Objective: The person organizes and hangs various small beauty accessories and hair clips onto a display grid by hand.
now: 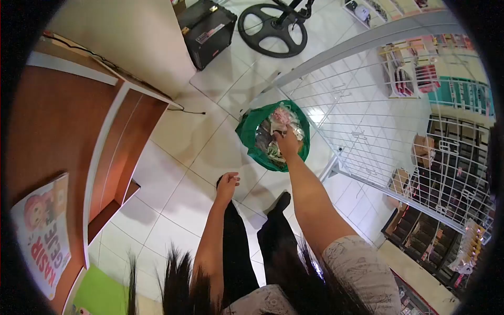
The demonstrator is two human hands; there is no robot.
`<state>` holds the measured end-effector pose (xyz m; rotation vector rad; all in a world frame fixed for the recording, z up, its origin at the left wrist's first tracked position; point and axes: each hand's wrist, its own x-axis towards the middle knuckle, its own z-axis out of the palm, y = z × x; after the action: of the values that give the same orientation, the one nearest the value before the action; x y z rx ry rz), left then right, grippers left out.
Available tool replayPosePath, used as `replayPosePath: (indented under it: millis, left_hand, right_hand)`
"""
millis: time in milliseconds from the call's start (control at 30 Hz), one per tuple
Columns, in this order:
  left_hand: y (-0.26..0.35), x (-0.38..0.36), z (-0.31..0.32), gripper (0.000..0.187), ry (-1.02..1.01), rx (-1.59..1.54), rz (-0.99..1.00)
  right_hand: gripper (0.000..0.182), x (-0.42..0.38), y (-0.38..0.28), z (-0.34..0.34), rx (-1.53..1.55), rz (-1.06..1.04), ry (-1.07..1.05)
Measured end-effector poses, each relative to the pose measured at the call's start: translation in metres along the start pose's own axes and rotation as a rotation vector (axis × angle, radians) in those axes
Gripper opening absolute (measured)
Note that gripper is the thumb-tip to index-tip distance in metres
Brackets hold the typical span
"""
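My right hand (288, 144) reaches down into a bin lined with a green plastic bag (251, 137). Its fingers are closed on crumpled plastic (276, 126) at the top of the rubbish; the exact piece is partly hidden by the hand. Pinkish wrapping (283, 115) and other crumpled scraps fill the bag around the fingers. Apart from the bin, my left hand (227, 185) hangs over the floor in front of my leg, holding nothing, with its fingers loosely bent and apart.
A white wire grid (362, 136) with a metal frame stands right of the bin, with shelved goods behind it. On the left is a brown counter (58, 121) with a sign (44, 236). A black box (209, 37) and a round black stand base (272, 30) sit ahead.
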<state>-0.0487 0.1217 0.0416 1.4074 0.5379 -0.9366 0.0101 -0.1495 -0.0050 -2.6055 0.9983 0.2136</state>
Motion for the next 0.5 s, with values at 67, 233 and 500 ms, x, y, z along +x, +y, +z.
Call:
replayPosePath:
  millis: [67,233,500]
  left_hand:
    - [-0.005,0.012,-0.001,0.024,-0.012,-0.004,0.014]
    - [0.011,0.029,0.008,0.024,-0.042,-0.016,0.071]
    - [0.013,0.059,0.035,0.025,-0.149,0.061,0.171]
  right_hand:
    - [0.045,0.009,0.007,0.007,0.016,0.067,-0.070]
    - [0.048,0.002,0.036,0.013,0.271,0.071,-0.119]
    - [0.058,0.001,-0.017,0.026,-0.096,0.085,-0.028]
